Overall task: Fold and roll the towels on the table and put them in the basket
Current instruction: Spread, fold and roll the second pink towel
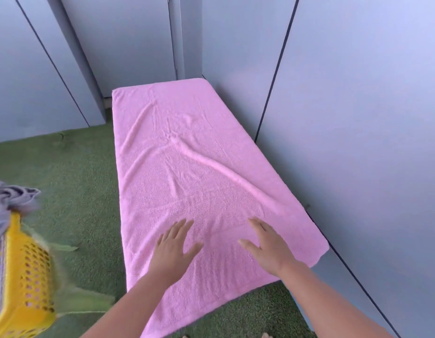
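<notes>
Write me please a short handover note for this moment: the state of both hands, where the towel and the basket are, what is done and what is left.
Left hand: open, flat on the near part of the pink towel.
Right hand: open, flat on the same towel, beside the left.
Towel: spread out lengthwise, creased, no roll started.
Yellow basket: on the green floor to the left, with grey cloth bunched at its top.
Done: towel laid out.
Left: smooth it, fold, roll, then place it in the basket.
</notes>
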Demonstrator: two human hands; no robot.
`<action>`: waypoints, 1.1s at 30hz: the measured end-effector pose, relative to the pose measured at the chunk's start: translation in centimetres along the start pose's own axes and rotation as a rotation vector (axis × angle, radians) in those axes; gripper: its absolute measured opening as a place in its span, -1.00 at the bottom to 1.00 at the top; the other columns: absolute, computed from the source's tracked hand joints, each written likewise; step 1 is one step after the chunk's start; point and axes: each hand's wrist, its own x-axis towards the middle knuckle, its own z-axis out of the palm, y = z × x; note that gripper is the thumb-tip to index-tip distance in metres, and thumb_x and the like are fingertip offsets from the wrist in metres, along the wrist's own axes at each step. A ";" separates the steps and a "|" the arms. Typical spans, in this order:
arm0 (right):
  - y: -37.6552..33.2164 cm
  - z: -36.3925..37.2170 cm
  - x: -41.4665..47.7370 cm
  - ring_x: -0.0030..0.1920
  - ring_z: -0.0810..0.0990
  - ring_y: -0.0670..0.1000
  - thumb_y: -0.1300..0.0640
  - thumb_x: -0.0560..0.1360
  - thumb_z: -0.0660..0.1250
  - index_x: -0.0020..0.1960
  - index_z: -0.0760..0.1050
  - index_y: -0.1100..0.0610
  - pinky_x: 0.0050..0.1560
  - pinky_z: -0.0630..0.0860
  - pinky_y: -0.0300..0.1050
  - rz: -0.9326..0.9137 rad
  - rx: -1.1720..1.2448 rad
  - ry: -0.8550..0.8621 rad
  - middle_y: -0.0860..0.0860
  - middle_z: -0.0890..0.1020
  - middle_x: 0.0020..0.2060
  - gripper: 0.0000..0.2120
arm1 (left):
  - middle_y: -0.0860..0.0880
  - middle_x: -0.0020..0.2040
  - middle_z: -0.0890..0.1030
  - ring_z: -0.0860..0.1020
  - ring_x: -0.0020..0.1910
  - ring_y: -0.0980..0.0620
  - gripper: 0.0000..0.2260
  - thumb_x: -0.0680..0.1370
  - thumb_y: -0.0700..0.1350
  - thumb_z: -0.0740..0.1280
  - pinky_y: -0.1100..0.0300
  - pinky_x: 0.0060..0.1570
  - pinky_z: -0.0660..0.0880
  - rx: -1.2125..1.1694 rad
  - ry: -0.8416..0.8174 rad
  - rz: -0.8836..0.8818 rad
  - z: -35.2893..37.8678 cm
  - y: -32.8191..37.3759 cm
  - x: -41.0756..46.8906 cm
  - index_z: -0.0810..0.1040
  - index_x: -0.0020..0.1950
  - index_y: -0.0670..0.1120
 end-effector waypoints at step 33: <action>6.4 5.3 -2.3 0.34 0.35 0.05 -0.15 0.42 0.31 0.17 0.38 0.00 0.43 0.27 0.10 -0.731 -0.430 -0.155 -0.05 0.39 0.29 -0.60 | 0.12 0.10 0.52 0.49 0.10 0.00 -0.75 0.42 0.07 0.37 0.00 0.13 0.53 0.352 0.074 0.027 12.6 10.3 -6.1 0.52 0.07 0.09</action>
